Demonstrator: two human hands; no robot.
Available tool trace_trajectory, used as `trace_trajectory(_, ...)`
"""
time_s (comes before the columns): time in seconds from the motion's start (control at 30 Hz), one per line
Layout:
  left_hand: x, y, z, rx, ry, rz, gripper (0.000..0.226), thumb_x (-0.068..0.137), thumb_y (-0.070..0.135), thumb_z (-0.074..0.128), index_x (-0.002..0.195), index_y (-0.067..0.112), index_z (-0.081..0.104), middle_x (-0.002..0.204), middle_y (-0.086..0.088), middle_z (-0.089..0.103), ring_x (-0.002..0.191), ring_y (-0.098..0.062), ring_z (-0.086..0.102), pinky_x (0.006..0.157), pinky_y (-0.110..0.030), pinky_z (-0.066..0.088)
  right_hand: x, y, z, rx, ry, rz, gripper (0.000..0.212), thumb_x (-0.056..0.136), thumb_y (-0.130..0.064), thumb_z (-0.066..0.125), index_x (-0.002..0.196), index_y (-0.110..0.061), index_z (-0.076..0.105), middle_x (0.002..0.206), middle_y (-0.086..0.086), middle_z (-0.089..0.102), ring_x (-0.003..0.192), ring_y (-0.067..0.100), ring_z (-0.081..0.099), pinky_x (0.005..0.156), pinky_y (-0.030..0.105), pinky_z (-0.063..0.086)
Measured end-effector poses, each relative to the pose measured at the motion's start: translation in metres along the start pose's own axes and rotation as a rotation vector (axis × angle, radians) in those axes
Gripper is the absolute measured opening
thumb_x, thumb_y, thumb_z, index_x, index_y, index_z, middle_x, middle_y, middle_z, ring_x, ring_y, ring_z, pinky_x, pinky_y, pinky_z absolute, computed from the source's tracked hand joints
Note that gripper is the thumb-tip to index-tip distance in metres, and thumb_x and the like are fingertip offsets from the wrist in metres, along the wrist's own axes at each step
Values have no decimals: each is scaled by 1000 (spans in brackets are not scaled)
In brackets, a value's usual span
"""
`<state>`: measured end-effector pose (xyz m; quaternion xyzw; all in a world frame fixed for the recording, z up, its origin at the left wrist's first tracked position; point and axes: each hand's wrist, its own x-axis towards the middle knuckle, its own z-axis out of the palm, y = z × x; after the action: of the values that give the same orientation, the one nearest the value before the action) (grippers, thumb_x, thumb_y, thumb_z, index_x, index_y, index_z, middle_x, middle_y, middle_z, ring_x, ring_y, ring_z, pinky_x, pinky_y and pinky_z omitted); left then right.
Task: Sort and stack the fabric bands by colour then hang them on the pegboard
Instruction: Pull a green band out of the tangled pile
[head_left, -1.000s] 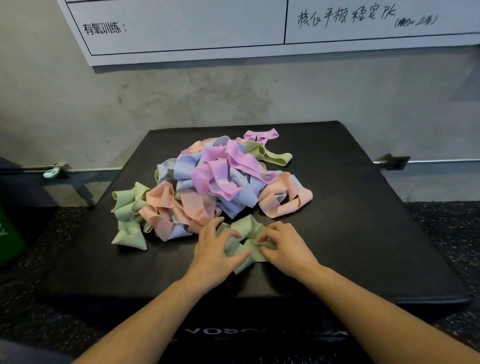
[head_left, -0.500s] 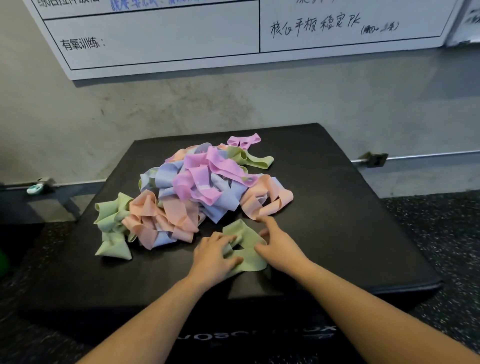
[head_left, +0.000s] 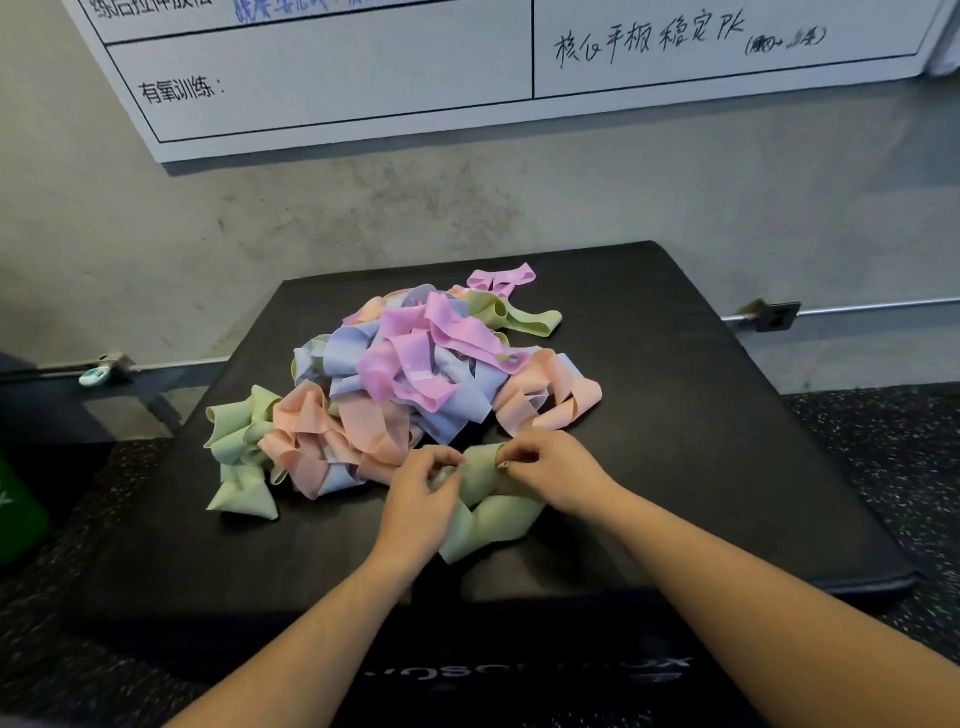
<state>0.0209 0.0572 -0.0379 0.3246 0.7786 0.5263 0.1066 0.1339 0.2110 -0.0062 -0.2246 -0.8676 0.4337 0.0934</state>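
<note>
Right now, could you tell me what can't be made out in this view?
- Left hand fingertips: curled out of sight against the green band.
- Lower bands in the pile: covered by upper ones, so no count.
- Whiteboard: top cut off by the frame edge.
- Pegboard: not in view.

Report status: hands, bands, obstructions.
Left hand and right hand both pinch the green band. Mixed pile unsorted on black box. Nothing blocking.

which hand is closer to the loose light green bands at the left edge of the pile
Left. The left hand grips the green fabric band just right of the pile's near edge, still apart from the light green bands. The right hand pinches the same band farther right.
</note>
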Motion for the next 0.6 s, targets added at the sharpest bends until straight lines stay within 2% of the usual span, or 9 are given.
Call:
trace_trajectory(0.1, 0, 7, -7, -95, -18, -121, 30, 93, 0, 63, 103, 28, 61, 113, 3, 65, 108, -7, 58, 88, -8, 40, -19, -12, -17, 166, 51, -51, 26, 92, -10, 67, 86, -33, 76, 91, -22, 67, 86, -9, 61, 76, 5, 44)
trace_trajectory(0.17, -5, 17, -9, -174, -64, -146, 31, 95, 1, 63, 109, 29, 59, 115, 8, 64, 111, -9, 59, 88, -10, 43, -31, -20, -28, 297, 71, -81, 29, 92, -11, 70, 85, -39, 74, 95, -20, 71, 92, -5, 63, 79, 9, 48)
trace_trajectory(0.27, -16, 37, -6, -277, -88, -115, 24, 100, 10, 60, 112, 31, 60, 117, 12, 64, 113, -8, 62, 87, -12, 47, -46, -32, -36, 498, 124, -109, 17, 89, -7, 74, 90, -24, 76, 88, -8, 71, 84, 4, 65, 75, 19, 54)
trace_trajectory(0.33, -25, 53, -4, -457, -127, -151, 17, 101, 31, 54, 117, 31, 60, 121, 8, 64, 108, -8, 66, 86, -17, 50, -54, -38, -40, 541, 155, -114, 11, 89, -3, 73, 88, -14, 75, 83, -6, 71, 79, 3, 63, 73, 18, 52)
trace_trajectory(0.4, -33, 66, -2, -558, -205, -181, 30, 91, 44, 56, 120, 35, 58, 122, 8, 66, 107, -9, 67, 83, -26, 54, -63, -45, -43, 520, 153, -119, 13, 90, -2, 71, 84, -14, 75, 79, -12, 71, 77, -2, 62, 73, 14, 48)
trace_trajectory(0.5, -46, 77, 5, -465, -294, -90, 36, 91, 13, 73, 119, 32, 61, 106, 16, 72, 99, -3, 68, 77, -21, 55, -76, -52, -47, 597, 146, -110, 18, 92, 1, 66, 83, -14, 72, 79, -13, 69, 77, -2, 61, 71, 14, 48)
trace_trajectory(0.6, -55, 83, 13, -454, -246, -55, 27, 90, 4, 73, 109, 23, 69, 99, 9, 76, 95, -8, 68, 79, -19, 53, -87, -57, -49, 697, 168, -95, 21, 92, 0, 66, 85, -19, 72, 79, -9, 66, 77, 3, 59, 69, 18, 49)
